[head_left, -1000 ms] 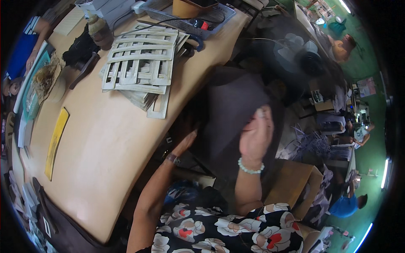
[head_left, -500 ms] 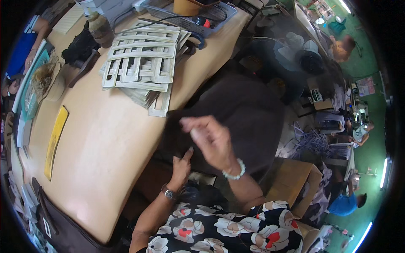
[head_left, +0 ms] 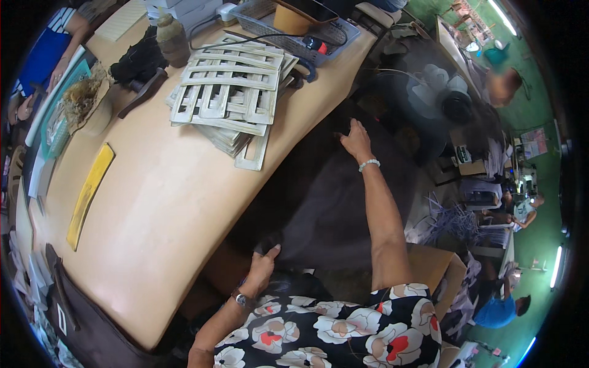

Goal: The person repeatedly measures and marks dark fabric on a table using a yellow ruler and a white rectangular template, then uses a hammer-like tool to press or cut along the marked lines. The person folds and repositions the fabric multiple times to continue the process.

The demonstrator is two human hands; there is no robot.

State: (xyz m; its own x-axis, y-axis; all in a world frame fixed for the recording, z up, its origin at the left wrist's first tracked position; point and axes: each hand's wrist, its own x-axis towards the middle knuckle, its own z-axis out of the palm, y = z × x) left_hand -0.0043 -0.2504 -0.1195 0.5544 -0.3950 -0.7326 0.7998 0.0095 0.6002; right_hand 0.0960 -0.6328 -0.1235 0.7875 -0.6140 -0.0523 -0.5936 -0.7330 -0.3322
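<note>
- One table (head_left: 153, 202), far end crowded.
- One dark cloth (head_left: 331, 196) beside it, its outline lost in shadow.
- One stack of pale frames (head_left: 230, 80), too overlapped to count.
- One yellow strip (head_left: 90, 196).
- The left hand (head_left: 262, 267) pinches the cloth's near edge; the right hand (head_left: 358, 144) meets its far side, grip impossible to tell.

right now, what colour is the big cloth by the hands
The cloth is dark brown, nearly black; it shows best in the head view.

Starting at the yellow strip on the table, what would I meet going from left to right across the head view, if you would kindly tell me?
Yellow strip → dark tool → left hand → right hand → cardboard box → blue shirt of another person.
</note>
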